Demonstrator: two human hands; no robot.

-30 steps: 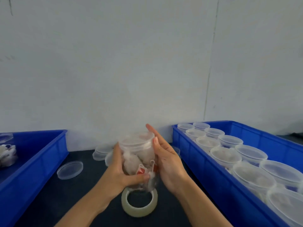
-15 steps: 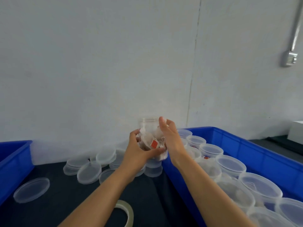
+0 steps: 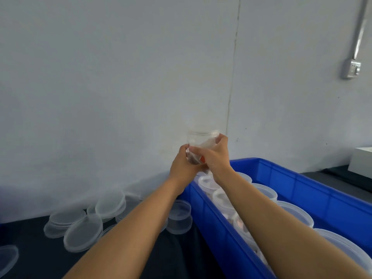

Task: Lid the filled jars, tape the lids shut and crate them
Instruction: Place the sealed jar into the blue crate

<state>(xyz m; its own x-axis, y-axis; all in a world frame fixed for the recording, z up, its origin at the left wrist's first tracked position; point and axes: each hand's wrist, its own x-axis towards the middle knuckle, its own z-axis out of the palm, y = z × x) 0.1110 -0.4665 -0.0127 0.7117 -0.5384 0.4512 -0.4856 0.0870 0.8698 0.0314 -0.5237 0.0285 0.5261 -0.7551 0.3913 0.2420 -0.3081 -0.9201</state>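
Note:
A clear lidded jar (image 3: 202, 137) with pale contents and a red spot is held up in the air above the far left corner of the blue crate (image 3: 281, 178). My left hand (image 3: 184, 168) grips its lower left side. My right hand (image 3: 216, 158) grips its right side, with fingers curled up near the lid. Inside the crate stand several lidded jars (image 3: 263, 191) in rows, partly hidden by my right forearm.
Loose clear lids (image 3: 84, 234) and small stacks of them (image 3: 179, 216) lie on the dark table (image 3: 30, 258) along the wall, left of the crate. Another lid (image 3: 8, 256) sits at the left edge. A white box (image 3: 362, 160) stands far right.
Both hands have carried the jar up, away and to the right, from above the tape roll to over the crate's far corner. The view has swung right; the tape roll has left the picture.

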